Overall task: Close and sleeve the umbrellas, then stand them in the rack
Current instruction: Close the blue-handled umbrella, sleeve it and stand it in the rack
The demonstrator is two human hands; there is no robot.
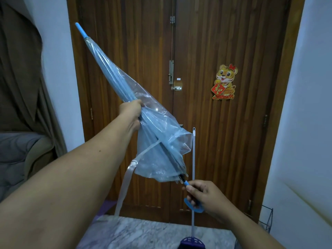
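A clear plastic umbrella [156, 133] with light blue ribs points up to the left, its blue tip near the top of the door. The canopy is folded down but loose and bunched at its lower end, and its closing strap [125, 182] dangles free. My left hand [132, 109] grips the gathered canopy about midway along. My right hand [206, 194] holds the blue curved handle [193, 205] at the lower end. No sleeve is visible on the umbrella. A black wire rack [267, 220] stands against the right wall near the floor.
A closed wooden double door [206, 42] with a tiger sticker [224, 81] fills the view ahead. A broom with a pale handle [193, 159] leans on the door, its dark blue head at the bottom. A brown curtain and grey couch are at left; the floor is marbled.
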